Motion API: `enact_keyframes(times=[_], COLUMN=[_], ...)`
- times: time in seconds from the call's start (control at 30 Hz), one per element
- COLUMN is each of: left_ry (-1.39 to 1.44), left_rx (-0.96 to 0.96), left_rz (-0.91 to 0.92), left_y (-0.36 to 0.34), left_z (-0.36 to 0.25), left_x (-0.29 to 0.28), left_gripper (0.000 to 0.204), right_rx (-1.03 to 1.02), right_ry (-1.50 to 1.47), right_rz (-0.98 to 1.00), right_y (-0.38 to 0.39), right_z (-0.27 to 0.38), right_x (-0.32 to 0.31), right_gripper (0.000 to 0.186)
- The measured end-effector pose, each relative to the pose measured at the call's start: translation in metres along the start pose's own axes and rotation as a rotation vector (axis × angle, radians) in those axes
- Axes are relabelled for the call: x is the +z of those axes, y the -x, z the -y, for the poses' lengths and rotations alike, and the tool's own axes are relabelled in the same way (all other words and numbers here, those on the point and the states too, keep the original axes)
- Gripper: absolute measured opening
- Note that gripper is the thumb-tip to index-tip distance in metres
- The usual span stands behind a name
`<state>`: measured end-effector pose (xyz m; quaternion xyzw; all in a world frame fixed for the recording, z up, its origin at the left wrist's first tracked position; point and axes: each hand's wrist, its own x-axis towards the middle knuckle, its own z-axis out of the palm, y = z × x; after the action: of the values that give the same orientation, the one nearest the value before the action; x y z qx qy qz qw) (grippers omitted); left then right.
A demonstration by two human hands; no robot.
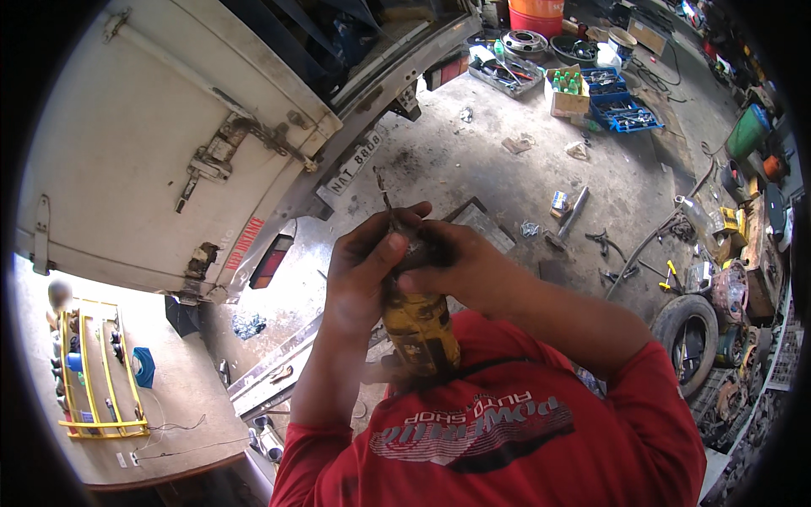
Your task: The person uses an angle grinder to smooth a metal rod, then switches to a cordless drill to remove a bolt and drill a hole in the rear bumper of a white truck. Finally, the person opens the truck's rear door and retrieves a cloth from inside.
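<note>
Much clutter across stained concrete floor

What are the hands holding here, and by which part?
Both hands grip a grimy yellow power drill pointing up. The left hand wraps its front end below the bit; the right hand clasps the same end from the other side.

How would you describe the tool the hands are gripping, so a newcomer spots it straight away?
Start at the big white truck door upper left, then drop to the red shirt at the bottom. Just above it, the left hand and right hand clasp a grimy yellow power drill, bit pointing up; nothing else nearby is yellow and held off the concrete floor.
</note>
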<state>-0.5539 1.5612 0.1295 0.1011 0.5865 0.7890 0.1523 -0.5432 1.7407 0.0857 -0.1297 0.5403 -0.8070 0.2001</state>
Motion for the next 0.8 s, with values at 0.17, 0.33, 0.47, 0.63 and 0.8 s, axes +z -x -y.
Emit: enact_keyframes(times=[0.17, 0.33, 0.47, 0.63, 0.8], left_ry=[0.009, -0.059, -0.051, 0.219, 0.399], left_rx=[0.051, 0.010, -0.133, -0.111, -0.186], left_rz=[-0.024, -0.027, -0.128, 0.030, 0.187], left_y=[0.000, -0.002, -0.013, -0.019, -0.024], left_z=[0.005, 0.015, 0.025, 0.027, 0.024], left_x=[-0.005, -0.014, -0.026, -0.035, -0.039], left_gripper=[0.049, 0.046, 0.048, 0.051, 0.051], right_rx=[-0.069, -0.097, -0.233, -0.507, -0.602], right_ry=[0.514, 0.581, 0.710, 1.034, 1.037], right_rz=[-0.013, -0.085, -0.170, -0.164, -0.225], right_y=[0.004, 0.018, 0.020, 0.010, 0.002], right_z=[0.021, 0.031, 0.040, 0.038, 0.036], right_x=[-0.003, -0.031, -0.039, -0.053, -0.053], right_gripper=[0.073, 0.058, 0.047, 0.033, 0.029])
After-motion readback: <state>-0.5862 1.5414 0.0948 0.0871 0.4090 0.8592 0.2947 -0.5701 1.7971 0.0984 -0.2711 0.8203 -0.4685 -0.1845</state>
